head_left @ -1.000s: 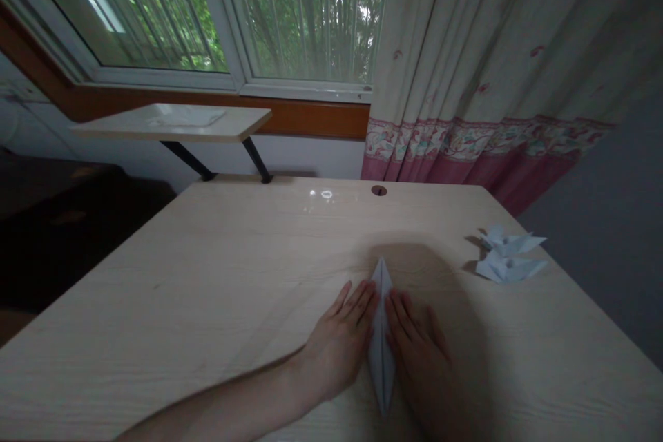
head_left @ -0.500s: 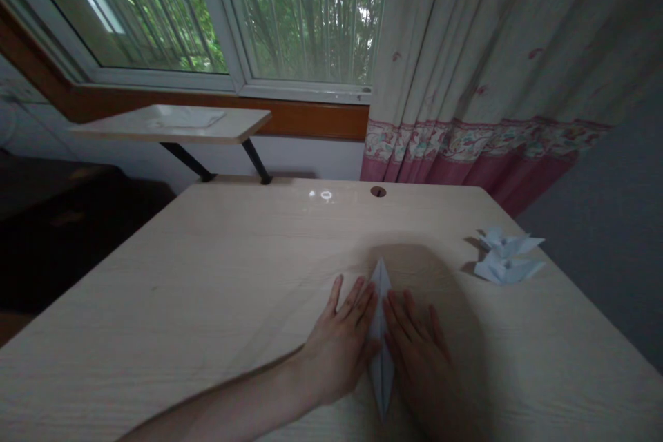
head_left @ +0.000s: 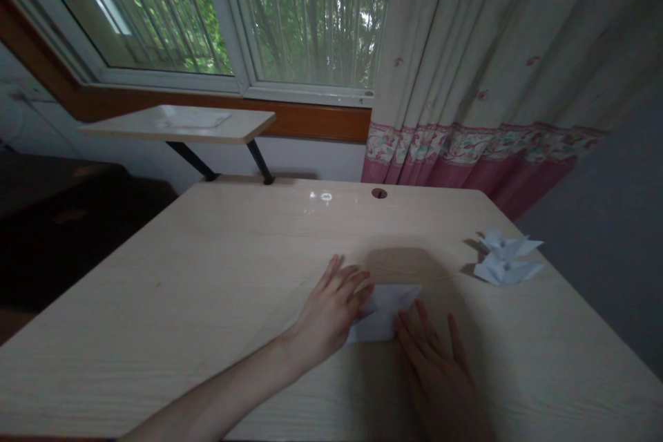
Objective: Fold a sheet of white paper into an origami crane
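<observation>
A piece of folded white paper (head_left: 386, 311) lies on the table, its long sides running left to right. My left hand (head_left: 334, 300) covers its left end; the thumb and forefinger are closed on the paper there, and that end is partly hidden. At the lower right edge of the paper, my right hand (head_left: 432, 366) rests with fingers spread, the fingertips touching the sheet. To the right stand two folded paper figures (head_left: 506, 269) with pointed tips, close together and apart from both hands.
The pale wooden table (head_left: 222, 276) has a round cable hole (head_left: 380, 193) near its back edge. At the back left a raised shelf (head_left: 238, 126) on black supports carries white sheets (head_left: 194, 117). Behind are a window (head_left: 315, 21) and a patterned curtain (head_left: 466, 69).
The folded paper was a narrow upright diamond between both hands; now it lies as a wider shape, turned sideways. My left hand has shifted slightly left, my right hand slightly right and nearer me.
</observation>
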### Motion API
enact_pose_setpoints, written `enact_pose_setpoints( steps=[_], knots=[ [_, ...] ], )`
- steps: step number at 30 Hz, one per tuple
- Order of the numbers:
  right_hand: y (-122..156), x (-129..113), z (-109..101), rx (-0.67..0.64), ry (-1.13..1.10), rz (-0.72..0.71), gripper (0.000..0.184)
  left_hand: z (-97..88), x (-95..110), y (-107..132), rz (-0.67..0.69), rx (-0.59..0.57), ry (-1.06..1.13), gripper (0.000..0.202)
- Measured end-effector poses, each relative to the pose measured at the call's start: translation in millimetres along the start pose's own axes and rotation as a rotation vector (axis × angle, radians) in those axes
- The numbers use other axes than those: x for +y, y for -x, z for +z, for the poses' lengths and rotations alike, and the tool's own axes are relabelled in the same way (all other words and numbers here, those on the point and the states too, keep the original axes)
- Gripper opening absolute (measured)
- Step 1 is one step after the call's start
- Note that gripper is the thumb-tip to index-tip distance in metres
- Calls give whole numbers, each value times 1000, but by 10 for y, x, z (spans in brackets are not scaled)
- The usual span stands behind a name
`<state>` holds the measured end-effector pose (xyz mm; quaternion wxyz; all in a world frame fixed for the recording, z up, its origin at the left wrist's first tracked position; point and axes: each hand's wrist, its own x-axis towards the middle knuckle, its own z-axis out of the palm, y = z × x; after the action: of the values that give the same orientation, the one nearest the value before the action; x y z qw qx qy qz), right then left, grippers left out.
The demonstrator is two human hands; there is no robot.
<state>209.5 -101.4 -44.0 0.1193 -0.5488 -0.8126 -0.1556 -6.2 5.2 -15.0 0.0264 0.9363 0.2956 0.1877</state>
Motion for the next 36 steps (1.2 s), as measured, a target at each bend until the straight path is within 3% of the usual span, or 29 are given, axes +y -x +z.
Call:
enact_pose_setpoints(
  steps=[6, 15, 23, 29, 36],
  knots=[
    [1, 23, -76, 38, -98, -133, 41, 37, -7, 7, 50, -42, 246, 43],
    [-170, 24, -37, 102, -399, 93, 38, -77, 135, -4, 75, -106, 261, 32],
    [-189, -17, -24, 45, -512, 178, 36, 72, 117, 58, 174, -14, 111, 20],
    [-181, -46, -28, 6, -570, 220, 28, 59, 134, 60, 192, 5, 57, 17],
    [-192, 23, 53, 86, -490, 102, 35, 25, 134, 71, 279, -54, -25, 19]
  ],
)
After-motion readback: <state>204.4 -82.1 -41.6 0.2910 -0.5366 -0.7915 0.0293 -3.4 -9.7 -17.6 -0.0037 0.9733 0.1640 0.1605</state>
